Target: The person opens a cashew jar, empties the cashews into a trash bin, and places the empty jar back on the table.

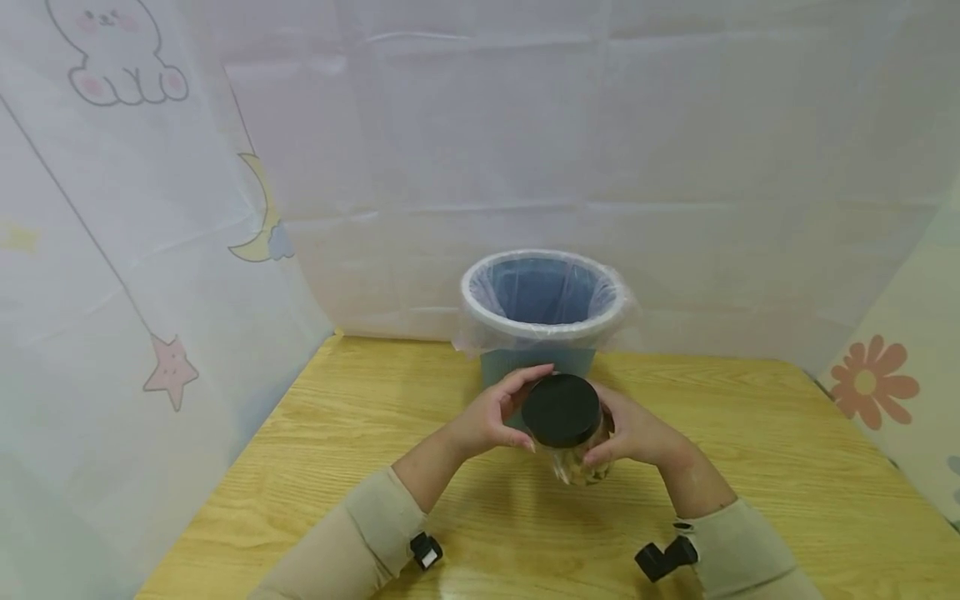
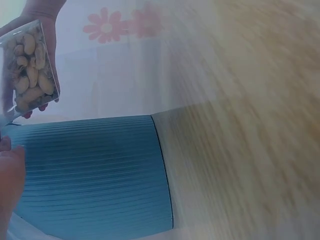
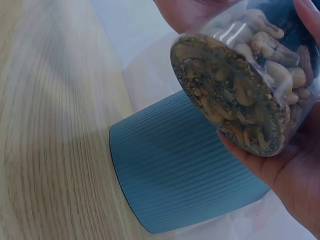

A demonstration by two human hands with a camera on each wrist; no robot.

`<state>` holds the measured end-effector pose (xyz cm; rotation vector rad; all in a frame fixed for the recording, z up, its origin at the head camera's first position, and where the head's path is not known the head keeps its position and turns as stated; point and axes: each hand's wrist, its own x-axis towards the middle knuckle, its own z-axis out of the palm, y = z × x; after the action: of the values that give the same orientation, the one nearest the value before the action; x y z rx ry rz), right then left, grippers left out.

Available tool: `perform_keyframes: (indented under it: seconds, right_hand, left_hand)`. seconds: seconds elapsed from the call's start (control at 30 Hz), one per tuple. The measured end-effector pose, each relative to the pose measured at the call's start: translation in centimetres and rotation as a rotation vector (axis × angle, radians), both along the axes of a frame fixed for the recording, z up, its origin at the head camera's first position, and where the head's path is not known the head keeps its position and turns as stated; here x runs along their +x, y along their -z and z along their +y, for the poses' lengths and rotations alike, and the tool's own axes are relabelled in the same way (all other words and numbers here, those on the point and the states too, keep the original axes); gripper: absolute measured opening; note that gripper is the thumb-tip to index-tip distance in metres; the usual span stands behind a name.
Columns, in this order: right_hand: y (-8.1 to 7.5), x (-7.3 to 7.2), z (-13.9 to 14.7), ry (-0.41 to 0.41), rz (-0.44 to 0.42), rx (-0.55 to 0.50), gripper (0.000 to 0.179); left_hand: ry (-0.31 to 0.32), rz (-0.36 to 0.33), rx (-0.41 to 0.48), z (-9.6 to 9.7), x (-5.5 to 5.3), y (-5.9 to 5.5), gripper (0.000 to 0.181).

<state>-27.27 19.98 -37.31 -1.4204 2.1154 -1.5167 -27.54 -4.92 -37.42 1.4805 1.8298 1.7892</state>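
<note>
A clear jar [image 1: 581,467] with a black lid [image 1: 561,408] is held up over the table, in front of the bin. Pale, curved nuts that look like cashews [image 3: 277,55] fill it, with dark crumbs by its base [image 3: 225,95]. My right hand [image 1: 637,425] grips the jar's side, thumb towards me. Around the lid's left side curve the fingers and thumb of my left hand [image 1: 491,417], fingertips at its rim; part of their contact is hidden. In the left wrist view the jar [image 2: 31,70] appears tilted, and only a bit of the left hand [image 2: 10,175] shows.
Behind the jar, a blue ribbed bin [image 1: 540,360] with a white rim [image 1: 525,327] and a clear liner bag stands at the back of the wooden table [image 1: 360,417]. Patterned cloth sheets [image 1: 450,167] hang behind and at both sides.
</note>
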Motion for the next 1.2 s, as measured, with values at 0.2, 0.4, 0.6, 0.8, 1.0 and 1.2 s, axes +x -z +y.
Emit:
perform_keyframes:
  seconds: [0.2,0.4,0.6,0.8,1.0,1.2]
  right_hand:
    - [0.1,-0.1,-0.4,-0.075,0.029,-0.03,0.084]
    - [0.2,-0.1,-0.8,-0.11,0.009,-0.034,0.084]
    - [-0.1,0.1,-0.7,-0.106,-0.027,-0.04,0.085]
    - [0.2,0.0,-0.7,-0.12,-0.027,-0.041,0.086]
    - [0.5,-0.3,-0.4,-0.124,-0.047,-0.048,0.085]
    - [0.5,-0.2,-0.4,-0.101,-0.057,-0.039,0.084]
  left_hand:
    - [0.103,-0.058,0.07,0.6,-0.3,0.3,0.113]
    - [0.112,-0.115,0.075,0.8,-0.2,0.5,0.112]
    - [0.075,-0.067,0.049,0.7,-0.3,0.5,0.11]
    - [0.068,-0.035,0.01,0.3,-0.1,0.5,0.107]
    - [0.06,-0.02,-0.012,0.1,1.0,-0.9,0.096]
    - [0.056,-0.017,0.004,0.2,1.6,-1.6,0.093]
